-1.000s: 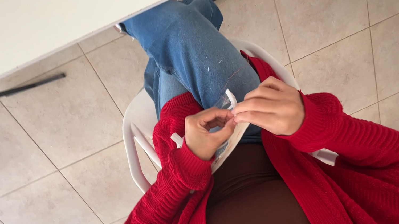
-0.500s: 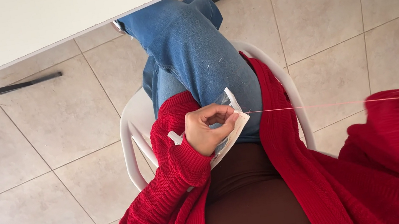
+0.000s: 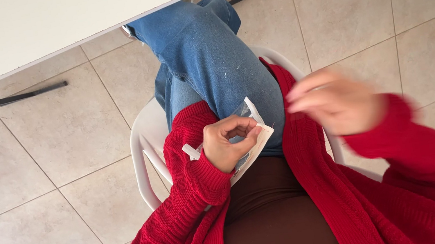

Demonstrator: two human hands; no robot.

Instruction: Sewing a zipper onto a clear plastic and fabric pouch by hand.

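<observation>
Left hand [image 3: 228,145] over lap, fingers curled tight around small white cloth piece [image 3: 255,133], resting on jeans [image 3: 213,64]. Right hand [image 3: 338,102] raised just right of cloth, blurred; fingers' grip cannot tell. White chair [image 3: 146,151] beneath.

Looks like a plain room in a home or a simple workroom, cannot tell which. Floor is large square beige ceramic tiles [image 3: 71,129] with pale grout lines, slightly mottled. A person sits on a white moulded plastic chair [image 3: 147,151], the cheap garden sort, pulled up to a white flat-topped table [image 3: 37,28]. The table stands on thin black metal legs [image 3: 2,102] with flat feet lying on the tiles, folding-table style. Daylight falls evenly across the floor. Casual clothing: a red chunky knitted cardigan [image 3: 417,188] and blue denim jeans [image 3: 208,65]. No machines or shop fittings in view.
</observation>
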